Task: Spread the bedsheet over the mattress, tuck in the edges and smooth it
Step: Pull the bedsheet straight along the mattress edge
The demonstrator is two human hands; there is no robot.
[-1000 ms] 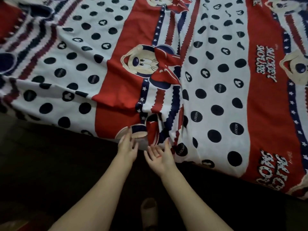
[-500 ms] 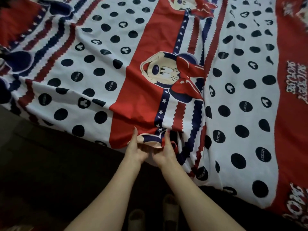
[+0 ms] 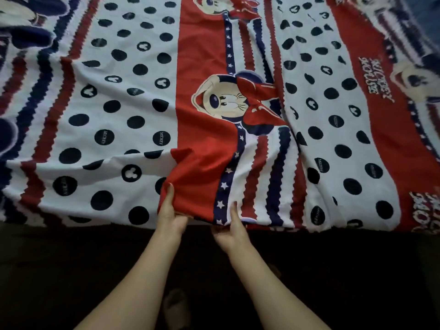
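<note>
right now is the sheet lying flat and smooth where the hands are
No, the bedsheet bunches into folds above the left hand and right hand.

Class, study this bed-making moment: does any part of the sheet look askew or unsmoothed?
Yes. The bedsheet is bunched at the near edge, where the left hand and right hand grip it; a raised red fold sits there, and creases bend the printed stripes out of line.

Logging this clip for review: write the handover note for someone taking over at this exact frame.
Left hand: pinching the bedsheet at its near edge, on the red band.
Right hand: gripping the same edge beside the star stripe.
Done: sheet is laid across the bed.
Left: folds bunch up above the hands and creases run further up; the near edge hangs untucked. Pull taut, tuck, smooth.
</note>
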